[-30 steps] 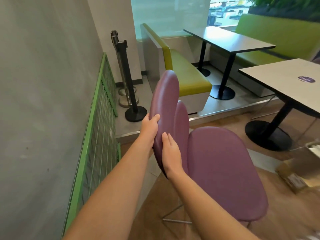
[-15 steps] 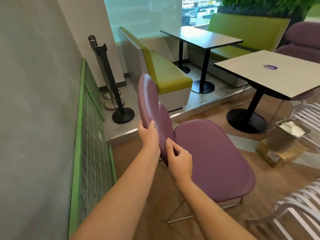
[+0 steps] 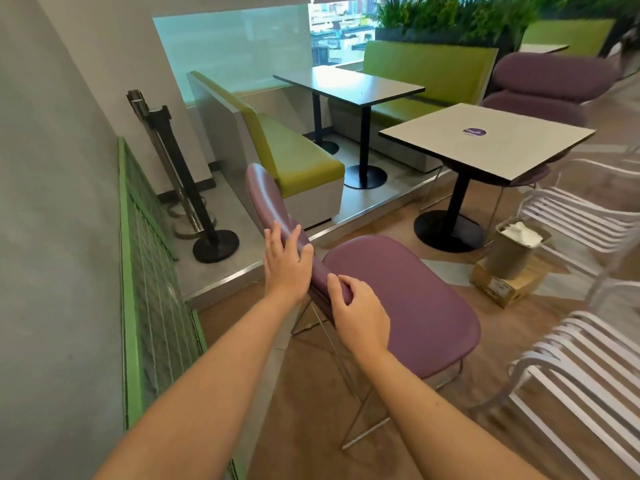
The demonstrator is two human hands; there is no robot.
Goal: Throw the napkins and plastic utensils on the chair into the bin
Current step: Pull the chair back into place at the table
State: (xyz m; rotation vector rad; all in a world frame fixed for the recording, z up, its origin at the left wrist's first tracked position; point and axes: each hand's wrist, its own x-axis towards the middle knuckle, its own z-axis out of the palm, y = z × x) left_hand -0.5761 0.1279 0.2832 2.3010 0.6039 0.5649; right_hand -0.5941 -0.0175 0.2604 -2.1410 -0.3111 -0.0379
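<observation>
Now we hold the purple chair by its backrest: left hand flat against it, right hand curled over. Seat looks bare; bin beyond, so we judge tidying nearly done.

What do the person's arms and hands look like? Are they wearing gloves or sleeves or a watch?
No gloves, no sleeves and no watch. Both forearms are bare all the way down to the bottom edge of the picture. The left hand and the right hand are bare too, with no rings or bracelets that I can see. The fingernails look short and plain, without polish.
</observation>
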